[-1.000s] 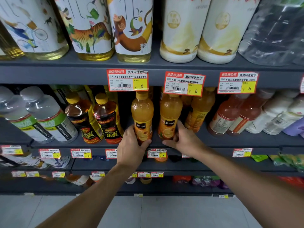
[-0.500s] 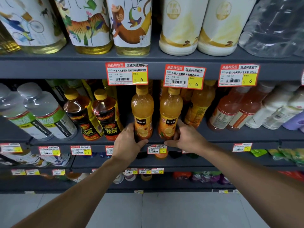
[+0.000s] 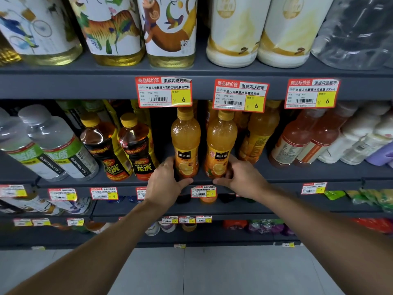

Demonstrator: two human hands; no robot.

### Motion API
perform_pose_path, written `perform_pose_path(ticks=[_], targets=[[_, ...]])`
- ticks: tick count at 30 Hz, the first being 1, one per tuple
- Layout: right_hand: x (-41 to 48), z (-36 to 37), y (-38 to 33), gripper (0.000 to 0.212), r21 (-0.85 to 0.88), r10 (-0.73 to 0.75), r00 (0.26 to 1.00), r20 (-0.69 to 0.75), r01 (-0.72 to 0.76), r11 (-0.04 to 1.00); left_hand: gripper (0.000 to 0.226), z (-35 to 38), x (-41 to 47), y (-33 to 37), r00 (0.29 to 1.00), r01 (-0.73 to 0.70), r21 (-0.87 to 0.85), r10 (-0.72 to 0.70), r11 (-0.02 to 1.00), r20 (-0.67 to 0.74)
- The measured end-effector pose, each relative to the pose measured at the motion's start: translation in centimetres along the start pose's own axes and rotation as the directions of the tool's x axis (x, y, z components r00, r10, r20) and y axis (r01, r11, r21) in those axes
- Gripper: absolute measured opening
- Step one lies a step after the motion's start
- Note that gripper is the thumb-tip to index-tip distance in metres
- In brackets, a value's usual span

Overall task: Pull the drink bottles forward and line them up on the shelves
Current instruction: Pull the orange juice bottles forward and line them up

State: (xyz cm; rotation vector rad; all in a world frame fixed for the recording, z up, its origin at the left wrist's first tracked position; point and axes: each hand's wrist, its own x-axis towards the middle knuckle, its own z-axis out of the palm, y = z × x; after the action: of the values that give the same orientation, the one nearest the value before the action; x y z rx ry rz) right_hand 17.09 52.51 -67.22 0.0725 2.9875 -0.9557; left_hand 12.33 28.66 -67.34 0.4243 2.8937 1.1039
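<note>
Juice bottle (image 3: 186, 145) sits in left hand (image 3: 164, 184), neighbouring bottle (image 3: 221, 145) in right hand (image 3: 242, 182).

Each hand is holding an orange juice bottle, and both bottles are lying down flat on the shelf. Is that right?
Not quite. The head view shows the left hand holding the left orange juice bottle and the right hand holding the right orange juice bottle, but both bottles stand upright on the shelf, not lying flat.
</note>
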Motion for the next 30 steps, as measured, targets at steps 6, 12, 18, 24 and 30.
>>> perform_pose_path(ticks=[6, 12, 18, 24, 30], targets=[[-0.1, 0.0, -0.3, 0.055, -0.003, 0.018, 1.0, -0.007, -0.018, 1.0, 0.065, 0.1, -0.2, 0.1, 1.0, 0.002, 0.011, -0.002, 1.0, 0.002], [-0.6, -0.3, -1.1, 0.056, 0.015, 0.079, 0.997, 0.021, -0.079, 0.997, 0.083, 0.0, -2.2, 2.2, 0.989, 0.102, -0.122, -0.114, 0.987, -0.094], [-2.9, -1.1, -0.7, 0.056, 0.185, 0.196, 0.957, -0.214, -0.157, 0.97, 0.036, 0.9, -5.0, 5.2, 0.985, -0.02, -0.146, -0.006, 0.989, -0.172], [-3.5, -3.2, 1.6, 0.066, 0.388, 0.373, 0.797, -0.475, -0.191, 0.902, 0.037, 3.4, -4.5, 9.3, 0.968, 0.061, -0.236, -0.115, 0.97, -0.221], [-0.9, -3.8, 2.1, 0.068, 0.297, 0.392, 0.793, -0.466, -0.277, 0.914, 0.031, 5.9, -5.1, 11.2, 0.926, 0.184, -0.245, -0.252, 0.952, -0.282]])
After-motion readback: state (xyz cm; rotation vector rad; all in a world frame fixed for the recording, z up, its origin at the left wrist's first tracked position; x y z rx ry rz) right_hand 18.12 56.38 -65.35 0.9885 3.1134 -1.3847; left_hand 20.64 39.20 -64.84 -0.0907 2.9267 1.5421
